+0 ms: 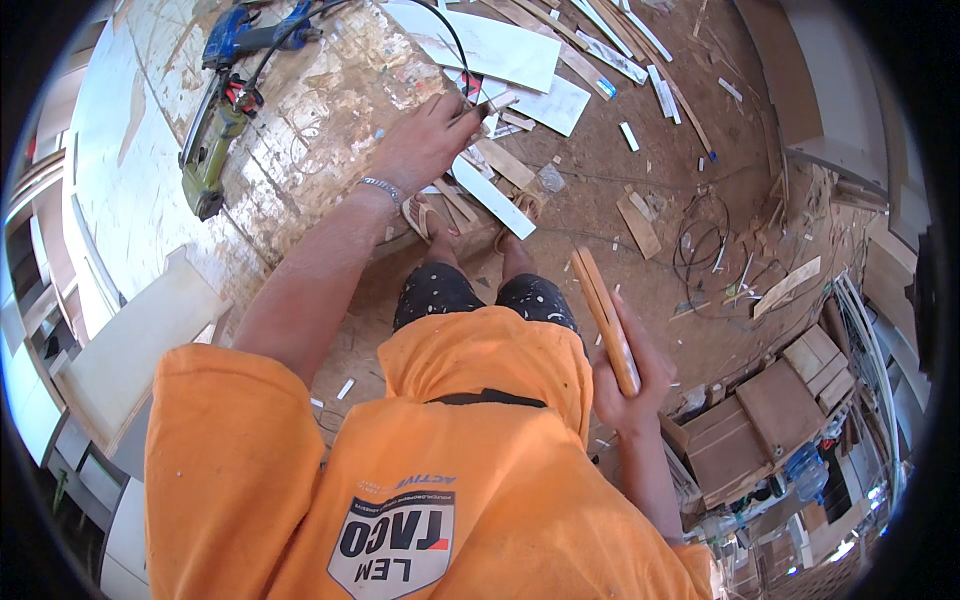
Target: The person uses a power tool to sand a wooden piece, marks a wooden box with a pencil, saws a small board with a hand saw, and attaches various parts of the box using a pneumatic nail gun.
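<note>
My left hand (425,145), with a chain bracelet on its wrist, reaches over the worn edge of the workbench (330,110). Its fingers are closed around something small and partly hidden; a short pale stick (500,103) shows by the fingertips. A thin dark hose (460,45) curves down close to them. Low at the right, my right hand (640,370) grips a long orange-brown wooden strip (605,320), with a lengthwise groove, pointing up and away. On the bench to the left lie a blue nail gun (245,38) and an olive-green air tool (210,165).
White board offcuts (495,50) and thin wood strips lie across the brown floor ahead. A loose coil of cable (705,240) is on the floor at right. Cardboard boxes (765,420) stand at lower right; a pale panel (145,340) leans at left.
</note>
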`<state>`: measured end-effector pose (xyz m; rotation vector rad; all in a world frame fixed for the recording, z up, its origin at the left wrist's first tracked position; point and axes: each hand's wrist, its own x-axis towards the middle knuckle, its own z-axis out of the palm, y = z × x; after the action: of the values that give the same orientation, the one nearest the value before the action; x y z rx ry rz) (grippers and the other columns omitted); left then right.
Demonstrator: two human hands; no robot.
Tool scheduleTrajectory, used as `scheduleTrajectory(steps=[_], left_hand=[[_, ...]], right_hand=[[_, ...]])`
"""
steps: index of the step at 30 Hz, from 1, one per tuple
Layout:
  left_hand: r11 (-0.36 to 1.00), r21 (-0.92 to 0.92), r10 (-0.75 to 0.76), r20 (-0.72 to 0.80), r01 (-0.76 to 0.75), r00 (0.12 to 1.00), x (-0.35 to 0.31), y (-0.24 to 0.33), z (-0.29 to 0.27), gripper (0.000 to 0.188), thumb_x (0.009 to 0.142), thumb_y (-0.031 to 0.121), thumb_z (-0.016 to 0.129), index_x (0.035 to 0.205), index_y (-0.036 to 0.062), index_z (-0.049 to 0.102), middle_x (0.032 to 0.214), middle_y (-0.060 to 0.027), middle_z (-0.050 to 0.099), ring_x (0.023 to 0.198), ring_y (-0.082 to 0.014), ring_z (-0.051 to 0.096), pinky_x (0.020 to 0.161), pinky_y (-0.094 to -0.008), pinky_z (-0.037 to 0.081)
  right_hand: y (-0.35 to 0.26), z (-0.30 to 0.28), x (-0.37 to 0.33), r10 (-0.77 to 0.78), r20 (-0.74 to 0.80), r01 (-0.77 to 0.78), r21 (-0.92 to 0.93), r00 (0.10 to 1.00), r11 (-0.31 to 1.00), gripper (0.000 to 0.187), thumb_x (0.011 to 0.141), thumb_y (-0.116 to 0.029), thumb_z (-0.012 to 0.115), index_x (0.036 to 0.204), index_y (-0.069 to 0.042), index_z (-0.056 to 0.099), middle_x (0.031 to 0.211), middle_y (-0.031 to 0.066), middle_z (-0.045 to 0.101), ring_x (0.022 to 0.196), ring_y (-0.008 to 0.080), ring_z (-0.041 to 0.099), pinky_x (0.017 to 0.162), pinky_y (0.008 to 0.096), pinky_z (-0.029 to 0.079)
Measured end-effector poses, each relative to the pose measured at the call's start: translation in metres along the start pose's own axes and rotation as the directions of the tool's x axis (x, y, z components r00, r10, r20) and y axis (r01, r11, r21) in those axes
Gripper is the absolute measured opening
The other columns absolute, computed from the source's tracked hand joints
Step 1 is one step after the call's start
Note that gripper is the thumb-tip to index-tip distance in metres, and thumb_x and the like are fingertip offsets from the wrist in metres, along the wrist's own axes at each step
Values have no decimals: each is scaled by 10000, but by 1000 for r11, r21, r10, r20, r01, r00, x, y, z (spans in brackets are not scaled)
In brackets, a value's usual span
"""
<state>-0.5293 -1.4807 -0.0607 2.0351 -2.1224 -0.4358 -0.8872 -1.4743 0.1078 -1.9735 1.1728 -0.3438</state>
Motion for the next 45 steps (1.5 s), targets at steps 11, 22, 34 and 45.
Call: scheduleTrajectory(steps=[11, 22, 34, 45], left_hand=[[984, -64, -169, -49, 166, 984, 4, 4, 5, 287, 1011, 279, 632, 1178, 49, 597, 1095, -142, 618, 1057, -336, 642, 870, -442, 567], [982, 35, -185, -36, 186, 982, 6, 8, 1, 381, 1025, 402, 612, 1171, 49, 622, 1064, -143, 646, 1044, -337, 674, 846, -455, 579], [981, 39, -190, 4, 190, 982, 3, 3, 5, 382, 1067, 413, 539, 1229, 77, 623, 1103, -158, 661, 1015, -326, 704, 792, -453, 599], [980, 70, -189, 16, 188, 982, 4, 2, 8, 388, 1066, 418, 542, 1231, 77, 625, 1116, -141, 664, 1013, -314, 707, 813, -434, 600]], right_hand=[[-5, -19, -14, 12, -7, -12, -2, 1000, 1000, 692, 684, -34, 605, 1372, -30, 681, 767, 108, 719, 534, 207, 638, 582, 305, 521], [-20, 21, 64, 74, -33, -71, 92, 997, 993, 568, 820, -17, 606, 1385, -36, 659, 1022, 149, 776, 804, 156, 724, 758, 290, 557], [-22, 63, 95, -36, -9, 37, 93, 999, 995, 610, 790, -41, 641, 1400, -36, 639, 1092, 199, 771, 869, 230, 788, 765, 326, 591], [-20, 61, 94, 25, -2, -24, 84, 1000, 996, 613, 787, -41, 623, 1399, -57, 648, 1109, 201, 769, 855, 235, 790, 751, 329, 592]])
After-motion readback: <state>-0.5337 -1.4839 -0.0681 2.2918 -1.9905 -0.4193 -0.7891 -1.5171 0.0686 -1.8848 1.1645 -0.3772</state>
